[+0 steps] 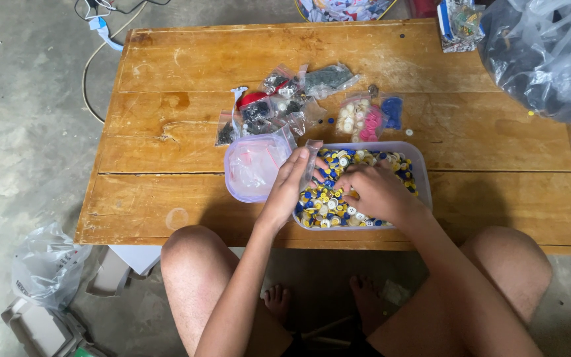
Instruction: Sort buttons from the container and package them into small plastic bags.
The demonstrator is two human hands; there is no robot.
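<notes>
- Your left hand (290, 188) rests at the left end of the clear plastic tub (421, 173), fingers stretched out and close together, holding up a small clear bag (312, 158) at the tub's rim.
- Your right hand (373, 190) lies palm-down on the buttons (328, 201) inside the tub, fingers curled into the pile; you cannot tell from this angle whether they pinch a button, since the fingertips are buried.
- The buttons fill the tub in a mix of yellow, blue and white, and the tub sits at the near edge of the wooden table (166, 66), between your 2 knees.
- Just left of the tub, touching your left hand, lies a pale lilac lid (249, 168) with clear zip bags stacked on it.
- Behind the tub sits a cluster of small filled bags (279, 102): dark and red buttons on the left, and a bag of cream and pink buttons (358, 119) beside a blue bag (392, 111) on the right.
- At the far right corner of the table slumps a large clear plastic sack (550, 53) of dark contents.
- On the concrete floor, left of your knee, lies a crumpled plastic bag (44, 264).
</notes>
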